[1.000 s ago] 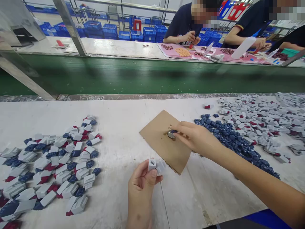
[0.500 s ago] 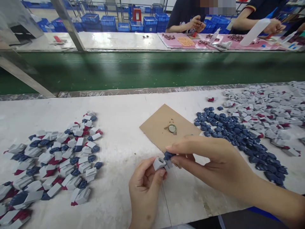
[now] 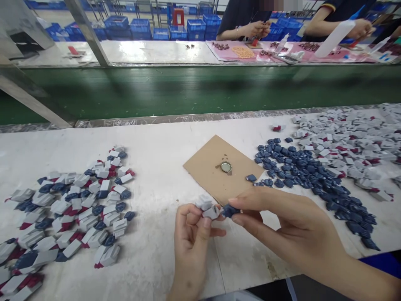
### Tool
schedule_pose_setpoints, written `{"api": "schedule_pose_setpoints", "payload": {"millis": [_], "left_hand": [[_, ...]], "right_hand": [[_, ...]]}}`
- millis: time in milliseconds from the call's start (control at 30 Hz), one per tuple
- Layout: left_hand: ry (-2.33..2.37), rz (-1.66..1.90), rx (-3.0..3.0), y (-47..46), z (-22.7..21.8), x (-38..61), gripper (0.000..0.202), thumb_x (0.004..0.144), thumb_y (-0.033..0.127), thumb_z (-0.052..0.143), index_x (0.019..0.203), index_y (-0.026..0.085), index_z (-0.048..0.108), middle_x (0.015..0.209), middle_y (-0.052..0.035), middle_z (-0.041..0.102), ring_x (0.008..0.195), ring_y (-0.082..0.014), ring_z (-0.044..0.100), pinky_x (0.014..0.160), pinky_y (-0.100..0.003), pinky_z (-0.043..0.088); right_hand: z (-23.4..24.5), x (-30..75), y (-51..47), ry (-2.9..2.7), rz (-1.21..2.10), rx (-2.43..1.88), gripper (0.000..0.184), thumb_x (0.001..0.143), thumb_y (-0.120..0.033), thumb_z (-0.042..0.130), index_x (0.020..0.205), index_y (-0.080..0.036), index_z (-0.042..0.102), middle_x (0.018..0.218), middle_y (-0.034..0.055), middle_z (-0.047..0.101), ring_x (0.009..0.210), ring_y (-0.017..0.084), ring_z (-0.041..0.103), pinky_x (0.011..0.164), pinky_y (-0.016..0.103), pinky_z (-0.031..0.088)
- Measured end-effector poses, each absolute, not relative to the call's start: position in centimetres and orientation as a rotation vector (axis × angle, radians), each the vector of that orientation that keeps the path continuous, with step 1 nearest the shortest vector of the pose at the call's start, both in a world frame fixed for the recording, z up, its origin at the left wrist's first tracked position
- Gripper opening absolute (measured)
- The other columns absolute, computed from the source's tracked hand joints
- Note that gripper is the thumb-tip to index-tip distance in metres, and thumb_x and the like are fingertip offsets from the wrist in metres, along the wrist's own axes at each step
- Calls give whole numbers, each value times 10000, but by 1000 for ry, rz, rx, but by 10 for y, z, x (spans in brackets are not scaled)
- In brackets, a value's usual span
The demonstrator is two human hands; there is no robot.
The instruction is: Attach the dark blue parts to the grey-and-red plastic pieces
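Between the thumb and fingers of my left hand (image 3: 194,242) is a small light grey plastic part (image 3: 208,207), tilted over the table. My right hand (image 3: 282,225) pinches a small dark blue plastic piece (image 3: 231,210) by thumb and forefinger. The blue piece is right beside the grey part's end; whether they touch I cannot tell. Behind both hands lies a square of brown cardboard (image 3: 203,163) with a round metal bottle cap (image 3: 226,167) on it. Loose dark blue pieces (image 3: 300,171) form a heap to the right, a few at the cardboard's corner.
At left lie many grey parts with blue and maroon ends (image 3: 78,213). A pile of grey and maroon parts (image 3: 354,138) covers the far right. Beyond the table runs a green belt (image 3: 156,90). Across it, two people work at a pink-covered bench (image 3: 219,56); a metal post (image 3: 87,33) stands left.
The grey part in my left hand has turned, showing more of itself. My right hand has shifted slightly right with the blue piece. Loose blue pieces now show near the cardboard corner.
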State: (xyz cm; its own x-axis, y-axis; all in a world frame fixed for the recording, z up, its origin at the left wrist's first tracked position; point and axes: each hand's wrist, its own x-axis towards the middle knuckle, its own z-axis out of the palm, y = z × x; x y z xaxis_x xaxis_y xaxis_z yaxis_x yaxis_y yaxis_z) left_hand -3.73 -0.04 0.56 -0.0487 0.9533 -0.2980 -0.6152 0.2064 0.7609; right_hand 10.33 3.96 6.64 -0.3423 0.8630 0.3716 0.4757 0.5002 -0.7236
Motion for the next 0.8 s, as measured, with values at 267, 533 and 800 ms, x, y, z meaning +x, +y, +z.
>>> {"api": "schedule_pose_setpoints", "payload": {"millis": [267,533,800], "left_hand": [[1075,1352,340,2,13,-32,372,686,236,721,1031,231,581,894,-11,720,805,-118,653,720,-194,527],[1111,1370,407,2,15,-30,197,676,172,713,856,246,683,866,24,727,800,-107,664,712,-151,525],[1200,1416,505,-3,10,-30,186,677,155,704,853,213,685,857,-7,729,826,-141,673,718,-169,530]], "right_hand": [[60,102,39,-1976,682,-1135,170,779,-103,600,920,-194,628,710,8,671,545,100,581,454,212,468],[57,103,38,-2019,705,-1086,211,786,-49,568,950,-176,606,774,25,653,628,88,581,500,179,463],[50,101,36,-2070,793,-1082,165,842,-83,495,905,-168,622,710,29,611,614,110,562,539,224,460]]}}
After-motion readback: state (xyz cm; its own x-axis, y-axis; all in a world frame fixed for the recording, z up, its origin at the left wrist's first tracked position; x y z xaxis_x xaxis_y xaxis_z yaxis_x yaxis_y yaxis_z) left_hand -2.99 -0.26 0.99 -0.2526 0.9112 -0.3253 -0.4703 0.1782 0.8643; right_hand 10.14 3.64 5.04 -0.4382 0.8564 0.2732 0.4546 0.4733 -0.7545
